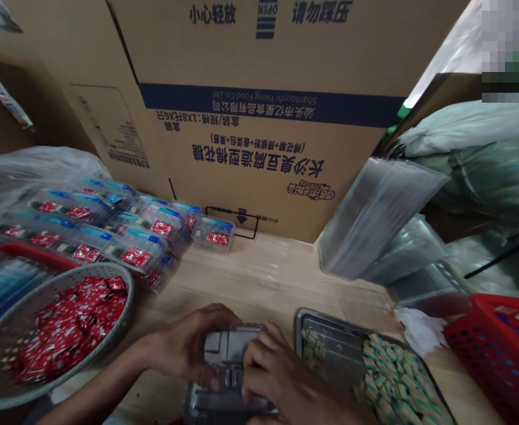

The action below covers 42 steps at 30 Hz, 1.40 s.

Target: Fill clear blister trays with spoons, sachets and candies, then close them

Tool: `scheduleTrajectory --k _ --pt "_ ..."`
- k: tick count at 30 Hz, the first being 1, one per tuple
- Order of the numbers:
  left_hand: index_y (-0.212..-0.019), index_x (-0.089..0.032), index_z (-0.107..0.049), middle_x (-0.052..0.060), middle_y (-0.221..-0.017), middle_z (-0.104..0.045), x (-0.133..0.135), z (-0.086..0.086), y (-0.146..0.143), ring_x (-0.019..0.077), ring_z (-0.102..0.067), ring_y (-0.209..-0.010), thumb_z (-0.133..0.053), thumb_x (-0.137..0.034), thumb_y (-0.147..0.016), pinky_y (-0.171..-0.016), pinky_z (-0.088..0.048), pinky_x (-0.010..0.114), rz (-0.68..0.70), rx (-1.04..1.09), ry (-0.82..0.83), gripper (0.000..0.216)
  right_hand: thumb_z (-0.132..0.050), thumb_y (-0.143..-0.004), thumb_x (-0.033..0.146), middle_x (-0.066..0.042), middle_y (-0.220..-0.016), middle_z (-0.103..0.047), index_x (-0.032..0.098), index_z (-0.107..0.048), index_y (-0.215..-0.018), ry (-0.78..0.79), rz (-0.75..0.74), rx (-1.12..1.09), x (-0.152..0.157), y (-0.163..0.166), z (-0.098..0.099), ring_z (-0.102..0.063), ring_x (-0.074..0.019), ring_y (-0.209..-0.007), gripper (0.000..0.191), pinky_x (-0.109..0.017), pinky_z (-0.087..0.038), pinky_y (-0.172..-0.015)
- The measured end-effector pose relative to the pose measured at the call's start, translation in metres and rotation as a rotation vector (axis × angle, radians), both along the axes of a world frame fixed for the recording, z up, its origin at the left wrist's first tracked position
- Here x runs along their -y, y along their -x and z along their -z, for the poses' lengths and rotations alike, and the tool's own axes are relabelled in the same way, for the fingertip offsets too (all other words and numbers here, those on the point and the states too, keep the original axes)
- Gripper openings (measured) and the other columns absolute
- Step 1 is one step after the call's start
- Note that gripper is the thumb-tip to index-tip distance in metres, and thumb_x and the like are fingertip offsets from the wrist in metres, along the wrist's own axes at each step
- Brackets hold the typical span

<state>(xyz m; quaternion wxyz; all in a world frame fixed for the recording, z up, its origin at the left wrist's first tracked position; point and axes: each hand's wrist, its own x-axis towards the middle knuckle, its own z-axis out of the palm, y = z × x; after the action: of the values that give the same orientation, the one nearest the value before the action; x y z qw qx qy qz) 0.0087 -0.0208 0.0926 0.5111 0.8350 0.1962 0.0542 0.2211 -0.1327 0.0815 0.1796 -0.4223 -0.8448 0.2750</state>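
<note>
My left hand (183, 342) and my right hand (281, 378) both grip a clear plastic compartment tray (226, 354) low over the wooden table (259, 277). My right fingers cover its middle, and its lower end is cut off by the picture's bottom edge. To the left of my left hand, a round grey mesh basket (124, 295) holds red patterned sachets (73, 324). Right of my right hand, a metal tray (330, 321) holds green-and-cream wrapped packets (396, 378).
Several clear boxes with blue strips and red sachets (135, 236) lie in rows at the back left. A large printed cardboard carton (259, 100) stands behind the table. Stacked clear trays (374, 218) lean against it, and a red plastic crate (498, 354) sits at the right.
</note>
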Motion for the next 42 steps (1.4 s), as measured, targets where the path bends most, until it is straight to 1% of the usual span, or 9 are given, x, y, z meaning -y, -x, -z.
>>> scheduleTrajectory --k 5,17,21,24,28,33,37,39,42 --pt "-0.130 -0.022 -0.040 0.013 -0.127 -0.050 0.013 -0.006 0.003 0.0355 -0.046 -0.116 -0.079 -0.045 -0.048 -0.099 -0.038 0.051 0.026 -0.151 -0.312 0.094 -0.070 -0.078 0.036 0.004 -0.091 -0.057 0.023 -0.062 -0.082 0.036 -0.046 0.016 0.001 -0.002 -0.013 -0.052 -0.0152 -0.098 0.016 -0.041 -0.017 -0.109" --pt "-0.140 -0.020 -0.031 0.017 -0.139 -0.042 0.019 -0.002 0.007 0.0384 -0.037 -0.128 -0.077 -0.054 -0.053 -0.108 -0.028 0.055 0.048 -0.213 -0.381 0.104 -0.063 -0.082 0.046 0.002 -0.093 -0.059 0.024 -0.063 -0.087 -0.039 -0.076 0.117 0.000 -0.001 -0.012 -0.052 -0.0158 -0.099 0.023 -0.040 -0.019 -0.108" --pt "-0.143 -0.020 -0.027 0.017 -0.142 -0.040 0.018 0.000 0.008 0.0374 -0.034 -0.131 -0.077 -0.050 -0.056 -0.110 -0.026 0.054 0.065 -0.253 -0.390 0.104 -0.057 -0.087 0.030 -0.003 -0.086 -0.061 0.019 -0.062 -0.084 -0.398 -0.082 0.311 0.017 0.019 -0.006 -0.051 -0.0189 -0.087 0.012 -0.043 -0.027 -0.103" --pt "-0.144 -0.021 -0.023 0.017 -0.144 -0.037 0.017 0.006 0.012 0.0384 -0.031 -0.133 -0.076 -0.052 -0.058 -0.111 -0.024 0.055 0.062 -0.220 -0.392 0.106 -0.053 -0.087 0.018 -0.005 -0.077 -0.060 0.016 -0.061 -0.081 -0.624 -0.101 0.452 0.028 0.032 0.001 -0.050 -0.0194 -0.076 0.010 -0.040 -0.037 -0.093" --pt "-0.146 -0.027 -0.016 0.016 -0.149 -0.030 0.013 0.018 0.019 0.0386 -0.025 -0.136 -0.077 -0.055 -0.058 -0.109 -0.025 0.057 0.068 -0.083 -0.315 0.111 -0.060 -0.083 0.024 -0.005 -0.083 -0.059 0.014 -0.059 -0.085 -0.518 -0.063 0.428 0.026 0.030 -0.006 -0.051 -0.0204 -0.079 0.010 -0.030 -0.044 -0.068" --pt "-0.143 -0.032 -0.024 0.012 -0.151 -0.026 0.017 0.011 0.026 0.0372 -0.021 -0.138 -0.076 -0.055 -0.060 -0.108 -0.024 0.058 0.060 0.238 -0.231 0.102 -0.055 -0.083 0.019 -0.003 -0.081 -0.059 0.015 -0.056 -0.080 -0.491 0.030 0.287 0.017 0.023 -0.036 -0.052 -0.0169 -0.077 0.005 -0.027 -0.045 -0.068" --pt "-0.110 -0.023 -0.062 0.011 -0.119 -0.060 0.013 -0.008 0.022 0.0299 -0.051 -0.115 -0.069 -0.048 -0.072 -0.095 -0.042 0.044 -0.178 0.425 -0.114 0.045 -0.045 -0.086 0.010 -0.003 -0.081 -0.057 0.018 -0.052 -0.082 -0.520 0.198 -0.023 0.008 0.009 -0.059 -0.052 -0.0154 -0.078 0.011 -0.026 -0.045 -0.069" --pt "-0.090 -0.020 -0.064 0.006 -0.087 -0.066 -0.003 -0.005 0.016 0.0201 -0.061 -0.086 -0.065 -0.040 -0.078 -0.076 -0.048 0.031 -0.465 0.508 -0.037 0.024 -0.042 -0.089 0.011 -0.004 -0.087 -0.056 0.018 -0.051 -0.090 -0.574 0.313 -0.170 0.002 -0.001 -0.060 -0.053 -0.0163 -0.085 0.011 -0.028 -0.045 -0.074" --pt "-0.101 -0.019 -0.058 -0.003 -0.065 -0.058 -0.044 0.025 0.007 0.0118 -0.054 -0.059 -0.066 -0.041 -0.072 -0.057 -0.043 0.022 -0.990 0.530 0.060 0.038 -0.055 -0.087 0.024 -0.006 -0.094 -0.056 0.019 -0.052 -0.095 -0.531 0.437 -0.170 -0.003 -0.006 -0.044 -0.052 -0.0195 -0.092 0.009 -0.032 -0.044 -0.077"
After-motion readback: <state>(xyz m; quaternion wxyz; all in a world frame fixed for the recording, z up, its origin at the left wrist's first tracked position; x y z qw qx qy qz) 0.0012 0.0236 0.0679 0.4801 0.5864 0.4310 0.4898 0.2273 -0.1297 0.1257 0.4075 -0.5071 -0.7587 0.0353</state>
